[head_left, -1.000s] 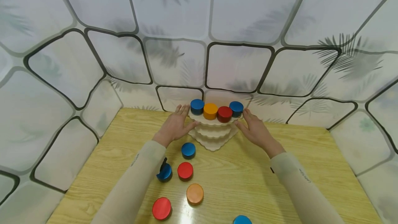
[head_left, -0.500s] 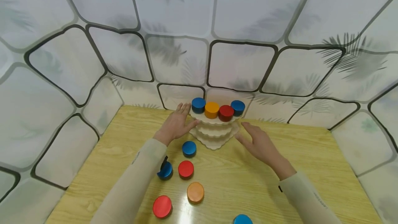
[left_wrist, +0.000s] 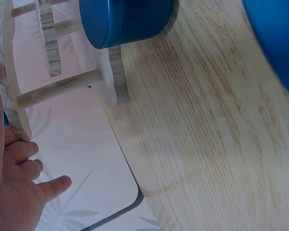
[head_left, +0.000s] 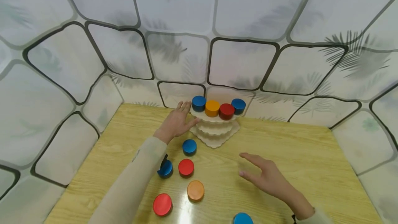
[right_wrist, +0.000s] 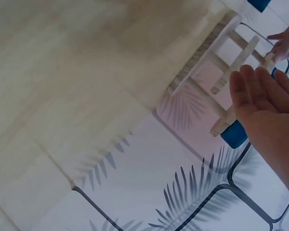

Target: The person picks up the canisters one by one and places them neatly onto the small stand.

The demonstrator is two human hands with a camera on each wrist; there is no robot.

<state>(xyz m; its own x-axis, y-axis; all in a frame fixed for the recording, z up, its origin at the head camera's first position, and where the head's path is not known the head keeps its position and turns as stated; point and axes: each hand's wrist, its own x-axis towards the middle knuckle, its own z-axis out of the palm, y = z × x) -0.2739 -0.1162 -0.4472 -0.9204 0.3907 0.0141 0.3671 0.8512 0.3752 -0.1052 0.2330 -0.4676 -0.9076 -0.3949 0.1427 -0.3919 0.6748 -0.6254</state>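
Observation:
A three-tiered wooden stand with scalloped edges [head_left: 214, 140] stands against the back wall. On its top tier sit a blue round block [head_left: 199, 103], a yellow-orange one [head_left: 212, 108], a red one [head_left: 226, 111] and another blue one [head_left: 238, 106]. My left hand [head_left: 176, 123] holds the left end of the top tier, thumb at the front and fingers at the back; the left wrist view shows fingertips [left_wrist: 24, 150] against the tier's edge. Over the table, right of and nearer than the stand, my right hand [head_left: 269, 177] has thumb and fingers apart around nothing.
Loose round blocks lie on the wooden table [head_left: 298, 155]: blue [head_left: 189, 147], blue [head_left: 166, 169] partly behind the left wrist strap, red [head_left: 186, 167], orange [head_left: 195, 190], red [head_left: 162, 204] and blue [head_left: 243, 218] at the bottom edge. Patterned walls [head_left: 242, 63] enclose the back and sides.
My right hand has let go of the stand's right end and drawn back toward me and to the right. The left hand has stayed at the stand's left end.

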